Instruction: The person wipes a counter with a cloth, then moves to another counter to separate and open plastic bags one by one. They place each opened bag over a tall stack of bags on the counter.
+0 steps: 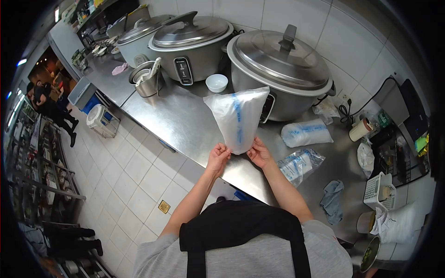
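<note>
A white plastic bag with blue print (pixel 237 123) stands before me at the counter's front edge, wide at the top and narrower at the bottom. My left hand (pixel 219 158) pinches its lower left corner, fingers closed. On the opposite lower corner, my right hand (pixel 260 154) has its fingers closed too. What fills the bag is white; I cannot make out its kind. To the right lies a similar filled bag (pixel 307 133). Nearer my right forearm is a clear plastic packet with blue print (pixel 300 166).
Large lidded rice cookers (pixel 278 60) line the wall behind the steel counter (pixel 171 116). A small white bowl (pixel 216 83) and a metal pot with utensils (pixel 147 83) stand nearby. On the right are a blue-grey cloth (pixel 332 201) and a white basket (pixel 380 191). Other people (pixel 44 104) are at left.
</note>
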`<state>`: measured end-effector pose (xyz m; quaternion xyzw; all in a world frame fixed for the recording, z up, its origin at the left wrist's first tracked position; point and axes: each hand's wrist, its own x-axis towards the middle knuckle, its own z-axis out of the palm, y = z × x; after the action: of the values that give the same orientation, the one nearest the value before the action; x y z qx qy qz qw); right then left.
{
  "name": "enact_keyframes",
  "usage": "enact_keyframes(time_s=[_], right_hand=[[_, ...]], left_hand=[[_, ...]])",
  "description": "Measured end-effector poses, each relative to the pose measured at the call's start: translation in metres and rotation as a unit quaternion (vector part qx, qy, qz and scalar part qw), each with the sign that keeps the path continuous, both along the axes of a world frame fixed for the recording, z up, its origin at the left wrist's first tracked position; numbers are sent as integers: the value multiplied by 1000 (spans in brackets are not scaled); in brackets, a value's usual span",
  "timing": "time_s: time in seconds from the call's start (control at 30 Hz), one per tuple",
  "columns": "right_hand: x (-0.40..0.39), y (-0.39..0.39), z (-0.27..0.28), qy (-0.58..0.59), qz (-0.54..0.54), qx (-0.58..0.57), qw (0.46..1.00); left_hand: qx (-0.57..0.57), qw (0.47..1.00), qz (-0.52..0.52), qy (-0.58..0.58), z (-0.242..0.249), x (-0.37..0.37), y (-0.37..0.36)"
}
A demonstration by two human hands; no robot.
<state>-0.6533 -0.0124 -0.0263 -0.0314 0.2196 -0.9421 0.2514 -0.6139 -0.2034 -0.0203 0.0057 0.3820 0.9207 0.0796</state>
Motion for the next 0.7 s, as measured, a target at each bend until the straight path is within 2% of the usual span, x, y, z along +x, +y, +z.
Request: enact_keyframes(time_s=[0.03, 0.07, 0.13, 0.2, 0.23, 0.27, 0.3, 0.33, 0.37, 0.43, 0.5, 0.53, 0.57, 0.6, 0.67, 0.7], right_hand=[[1, 1, -4, -2, -5, 0, 1000], [3, -1, -5, -21, -14, 15, 1000], [8, -3, -9, -42, -38, 30, 998], [20, -3, -6, -61, -84, 108, 989], [27, 2, 1, -24, -63, 192, 979], [39, 13, 20, -28, -83, 193, 977], [54, 20, 42, 63, -72, 295, 951], [67, 26, 59, 148, -55, 394, 906], [78, 47, 69, 205, -97, 489, 842], [97, 103, 87, 187, -273, 499, 801], [116, 176, 77, 123, -434, 601, 660], [132, 209, 70, 59, -459, 664, 587], [152, 238, 60, 60, -424, 808, 406], [173, 256, 49, 58, -366, 907, 202], [207, 261, 28, -62, -270, 953, 121], [213, 261, 22, -62, -270, 953, 120]], left_hand=[[-57, 998, 5, 28, -4, -3, -2], [-58, 998, -1, 27, 0, -4, -4], [-179, 983, 35, 28, 7, -4, -7], [-280, 959, 45, -6, 11, 1, -13], [-282, 957, 22, -59, 13, 7, -16], [-275, 960, -15, -55, 8, 14, -23], [-269, 960, -51, -53, 3, 22, -28], [-274, 956, -82, -63, 5, 33, -30], [-279, 951, -109, -75, 12, 43, -30], [-299, 939, -151, -70, 18, 55, -27], [-326, 923, -198, -52, 22, 59, -21], [-324, 923, -202, -54, 29, 58, -13], [-320, 921, -221, -24, 37, 56, -3], [-316, 918, -240, 5, 42, 53, 6], [-316, 910, -265, 38, 40, 42, 24], [-347, 890, -264, 132, 46, 37, 38]])
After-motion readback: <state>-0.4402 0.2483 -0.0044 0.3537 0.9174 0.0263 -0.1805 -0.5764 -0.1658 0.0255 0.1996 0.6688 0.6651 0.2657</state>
